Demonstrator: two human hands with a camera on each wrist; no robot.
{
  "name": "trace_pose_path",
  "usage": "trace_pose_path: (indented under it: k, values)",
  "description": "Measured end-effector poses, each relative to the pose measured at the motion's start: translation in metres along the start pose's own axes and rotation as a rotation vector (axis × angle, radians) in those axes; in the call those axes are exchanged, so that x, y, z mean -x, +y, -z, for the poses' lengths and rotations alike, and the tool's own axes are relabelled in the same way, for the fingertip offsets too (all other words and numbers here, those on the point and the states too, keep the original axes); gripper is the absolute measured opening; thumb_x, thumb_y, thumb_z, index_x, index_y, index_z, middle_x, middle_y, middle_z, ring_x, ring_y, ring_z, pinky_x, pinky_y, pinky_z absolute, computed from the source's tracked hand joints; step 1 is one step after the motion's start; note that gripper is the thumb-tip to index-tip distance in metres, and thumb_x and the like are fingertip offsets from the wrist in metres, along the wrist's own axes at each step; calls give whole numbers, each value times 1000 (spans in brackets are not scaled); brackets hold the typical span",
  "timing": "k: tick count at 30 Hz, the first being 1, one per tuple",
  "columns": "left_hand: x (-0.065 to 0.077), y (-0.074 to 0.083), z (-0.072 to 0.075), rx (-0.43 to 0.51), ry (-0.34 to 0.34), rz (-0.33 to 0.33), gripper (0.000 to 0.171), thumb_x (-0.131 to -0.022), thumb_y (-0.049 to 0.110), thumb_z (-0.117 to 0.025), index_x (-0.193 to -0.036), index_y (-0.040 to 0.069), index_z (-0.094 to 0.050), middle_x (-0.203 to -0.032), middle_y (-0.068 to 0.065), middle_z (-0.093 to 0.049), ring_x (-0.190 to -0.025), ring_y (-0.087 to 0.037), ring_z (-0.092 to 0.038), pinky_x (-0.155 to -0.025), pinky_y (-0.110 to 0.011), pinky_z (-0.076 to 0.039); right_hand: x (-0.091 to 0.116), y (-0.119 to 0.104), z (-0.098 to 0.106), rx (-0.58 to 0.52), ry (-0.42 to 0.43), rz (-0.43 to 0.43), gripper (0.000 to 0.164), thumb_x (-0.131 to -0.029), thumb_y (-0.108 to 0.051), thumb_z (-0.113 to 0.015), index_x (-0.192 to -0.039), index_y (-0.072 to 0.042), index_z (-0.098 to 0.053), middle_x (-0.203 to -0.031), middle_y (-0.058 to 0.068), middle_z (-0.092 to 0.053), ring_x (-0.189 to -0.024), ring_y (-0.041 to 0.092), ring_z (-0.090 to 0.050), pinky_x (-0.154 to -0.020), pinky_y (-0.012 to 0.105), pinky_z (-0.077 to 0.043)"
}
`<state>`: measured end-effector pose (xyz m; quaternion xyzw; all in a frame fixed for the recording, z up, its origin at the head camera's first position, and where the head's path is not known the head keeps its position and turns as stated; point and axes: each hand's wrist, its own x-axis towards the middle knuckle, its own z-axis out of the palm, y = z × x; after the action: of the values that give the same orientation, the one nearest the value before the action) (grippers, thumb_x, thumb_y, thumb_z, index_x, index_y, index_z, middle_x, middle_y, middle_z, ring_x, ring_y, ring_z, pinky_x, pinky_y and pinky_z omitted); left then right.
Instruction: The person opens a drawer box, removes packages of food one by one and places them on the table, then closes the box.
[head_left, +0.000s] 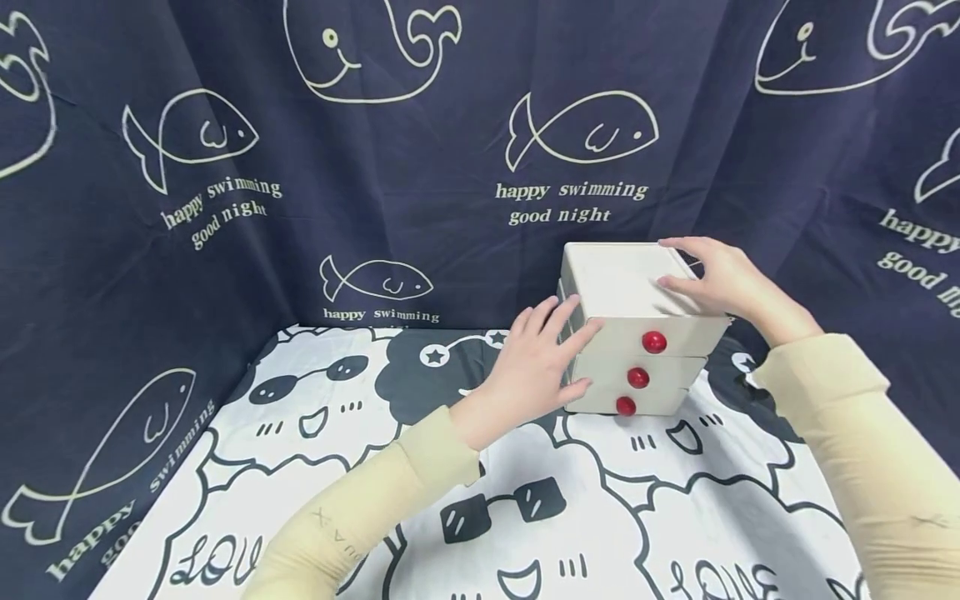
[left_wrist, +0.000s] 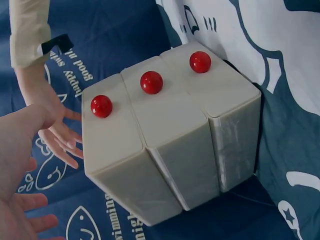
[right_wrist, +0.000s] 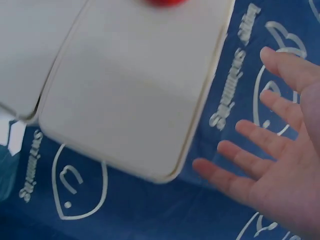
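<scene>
A small white cabinet of three stacked drawers (head_left: 622,279) stands on the cloth right of centre, each front bearing a round red knob (head_left: 654,342). All three drawers look pushed in. My left hand (head_left: 528,362), fingers spread, is at the cabinet's left side. Over the top right edge reaches my right hand (head_left: 712,275), its fingers apart. In the left wrist view the cabinet (left_wrist: 170,130) shows its fronts and one side, with the left hand (left_wrist: 17,170) near the top drawer. The right wrist view shows the right hand (right_wrist: 280,165) stretched open beside the cabinet's edge, holding nothing.
A white cloth (head_left: 517,454) with cartoon sheep covers the table. Dark blue curtains (head_left: 450,167) printed with fish and lettering hang behind and at the sides, the back one close behind the cabinet.
</scene>
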<state>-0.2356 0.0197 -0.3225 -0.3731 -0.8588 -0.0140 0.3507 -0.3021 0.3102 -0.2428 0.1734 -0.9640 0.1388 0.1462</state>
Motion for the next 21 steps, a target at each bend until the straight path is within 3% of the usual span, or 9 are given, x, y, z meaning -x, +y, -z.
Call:
trace_pose_path:
  k: [10,17,21]
  values:
    - [-24,20,-24,0,9,-75,66,-82,51,-61,-140,25,-40,-146,-10,-35,-129,-29,-37,-102,-40,-36,-11,47,0,-96,-185,-171,75,-84,-41,-67,-143,-8,-36,-141,30,-37,-121,50,-43,-97,64,-33]
    - [-33,30,-38,27,60,-98,61,-83,43,-63,-138,22,-44,-143,-9,-39,-126,-26,-40,-101,-38,-37,-7,67,-3,-226,-264,-244,81,-84,-39,-69,-145,-3,-30,-141,32,-35,-119,49,-47,-84,49,-51]
    - [-36,35,-48,7,86,-117,59,-84,39,-63,-137,21,-45,-142,-9,-42,-125,-26,-41,-101,-37,-37,-2,72,-5,-274,-295,-283,85,-83,-42,-68,-147,-3,-27,-140,33,-35,-116,46,-51,-80,45,-54]
